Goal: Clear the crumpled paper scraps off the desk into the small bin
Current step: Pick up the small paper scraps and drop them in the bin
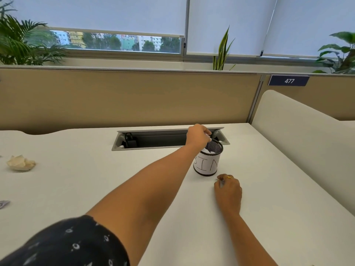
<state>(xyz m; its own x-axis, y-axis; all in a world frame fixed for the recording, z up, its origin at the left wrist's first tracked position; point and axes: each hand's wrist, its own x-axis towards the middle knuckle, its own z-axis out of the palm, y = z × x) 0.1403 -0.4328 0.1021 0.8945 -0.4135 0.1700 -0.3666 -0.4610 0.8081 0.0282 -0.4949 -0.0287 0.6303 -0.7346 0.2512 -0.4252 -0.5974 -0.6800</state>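
Observation:
The small black mesh bin [207,166], wrapped in white paper lettered "BIN", stands on the white desk [96,179] in front of the cable tray. White paper lies inside it. My left hand [198,138] hovers over the bin's left rim, fingers pinched on a small white paper scrap [210,140]. My right hand [228,192], wearing a gold ring, rests on the desk just in front of the bin; its fingers curl round a small white bit, mostly hidden. One crumpled cream paper ball [20,163] lies far left on the desk.
An open grey cable tray [153,140] with a black plug is sunk into the desk behind the bin. Beige partitions close off the back, and a white divider [297,131] the right. A dark patterned scrap [3,204] sits at the left edge.

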